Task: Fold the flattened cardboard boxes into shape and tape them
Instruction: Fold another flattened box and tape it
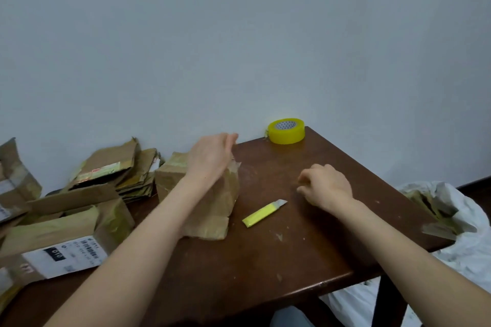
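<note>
the brown table (265,260) has its far corner at the wall (239,34), where the yellow tape roll (286,130) sits flat. the right edge runs from that corner down toward the white bag (467,255). the near edge slants back to the left. the middle and near part of the table top is bare wood with small pale marks, so there is room there. the left side is crowded with cardboard.

the left hand (210,159) is by the top of the brown cardboard box (212,210), which stands a little puffed up near the middle of the table. its fingers are stretched out and close together, not wrapped round anything. the hand is blurry, so i cannot tell if it really touches the box. the left arm crosses in front of part of the box.

the right hand (326,186) is low over the bare wood, well apart from the box. its fingers are curled under, and i can see nothing in them.

the yellow knife (264,213) lies flat between the box and the right hand, touching neither, with its grey tip pointing to the right hand.

a pile of flat boxes (127,170) leans by the wall on the left. a bigger box with a white label (61,236) lies at the near left, just beside the left arm. scraps of cardboard (435,210) stick out of the white bag.
</note>
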A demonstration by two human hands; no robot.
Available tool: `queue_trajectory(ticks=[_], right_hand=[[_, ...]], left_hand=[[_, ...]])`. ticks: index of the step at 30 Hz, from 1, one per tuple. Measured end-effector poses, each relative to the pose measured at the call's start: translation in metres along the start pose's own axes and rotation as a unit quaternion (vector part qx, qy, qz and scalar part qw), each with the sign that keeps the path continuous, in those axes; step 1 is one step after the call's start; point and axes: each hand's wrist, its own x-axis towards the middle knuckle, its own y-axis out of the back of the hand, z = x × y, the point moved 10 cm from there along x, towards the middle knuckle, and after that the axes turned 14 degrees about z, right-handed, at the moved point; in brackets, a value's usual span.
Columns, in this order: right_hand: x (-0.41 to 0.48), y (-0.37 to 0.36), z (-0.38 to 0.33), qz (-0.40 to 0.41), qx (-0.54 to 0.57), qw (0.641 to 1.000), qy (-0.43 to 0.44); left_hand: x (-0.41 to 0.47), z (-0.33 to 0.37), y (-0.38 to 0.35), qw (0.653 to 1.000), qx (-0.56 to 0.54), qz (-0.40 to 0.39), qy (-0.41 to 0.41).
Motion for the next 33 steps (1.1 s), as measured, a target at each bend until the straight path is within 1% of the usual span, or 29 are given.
queue_trajectory(ticks=[1,3,4,5,6,7,9,11,14,16,18,20,22,23,26,28,30,31,32,33], right_hand=[[0.001,0.003,-0.011,0.011,0.012,1.000,-0.003],[0.007,0.021,-0.050,0.072,0.122,0.990,-0.001],[0.011,0.030,-0.078,0.099,0.180,0.978,0.021],[0.015,0.033,-0.108,0.103,0.219,0.969,0.046],[0.017,0.030,-0.140,0.084,0.241,0.964,0.072],[0.018,0.017,-0.167,0.044,0.247,0.964,0.087],[0.012,-0.019,-0.203,-0.038,0.231,0.969,0.077],[0.008,-0.048,-0.213,-0.073,0.233,0.969,0.028],[0.009,-0.063,-0.209,-0.063,0.268,0.960,-0.055],[0.014,-0.064,-0.202,-0.063,0.293,0.947,-0.113],[0.022,-0.075,-0.189,-0.085,0.320,0.924,-0.191],[0.026,-0.090,-0.181,-0.112,0.365,0.889,-0.252],[0.026,-0.099,-0.181,-0.136,0.398,0.864,-0.278],[0.024,-0.098,-0.183,-0.142,0.414,0.854,-0.280],[0.019,-0.091,-0.183,-0.141,0.451,0.834,-0.283],[0.020,-0.080,-0.179,-0.110,0.476,0.829,-0.271],[0.024,-0.056,-0.178,-0.038,0.492,0.837,-0.236],[0.029,-0.043,-0.178,-0.003,0.495,0.842,-0.214],[0.032,-0.027,-0.178,0.029,0.494,0.847,-0.194],[0.035,-0.014,-0.176,0.058,0.496,0.849,-0.176]], left_hand=[[0.007,-0.024,0.016,1.000,0.004,0.022,0.018],[0.015,-0.071,0.042,0.997,0.020,0.046,0.058],[0.016,-0.092,0.046,0.996,0.024,0.034,0.078],[0.015,-0.109,0.044,0.995,0.024,0.008,0.099],[0.012,-0.122,0.037,0.992,0.021,-0.029,0.117],[0.006,-0.131,0.026,0.989,0.018,-0.071,0.131],[-0.012,-0.141,0.004,0.979,0.022,-0.139,0.145],[-0.027,-0.147,-0.005,0.974,0.032,-0.158,0.161],[-0.036,-0.158,-0.007,0.970,0.028,-0.142,0.195],[-0.039,-0.167,-0.008,0.962,0.021,-0.150,0.227],[-0.041,-0.178,-0.014,0.951,-0.006,-0.166,0.262],[-0.045,-0.187,-0.021,0.932,-0.056,-0.179,0.311],[-0.050,-0.192,-0.027,0.909,-0.111,-0.184,0.357],[-0.051,-0.191,-0.025,0.906,-0.116,-0.181,0.364],[-0.053,-0.188,-0.012,0.917,-0.076,-0.154,0.361],[-0.054,-0.181,0.002,0.929,-0.054,-0.133,0.340],[-0.047,-0.170,0.031,0.947,-0.036,-0.070,0.311],[-0.041,-0.164,0.050,0.953,-0.039,-0.023,0.301],[-0.032,-0.156,0.070,0.956,-0.049,0.026,0.287],[-0.022,-0.149,0.088,0.954,-0.081,0.073,0.278]])
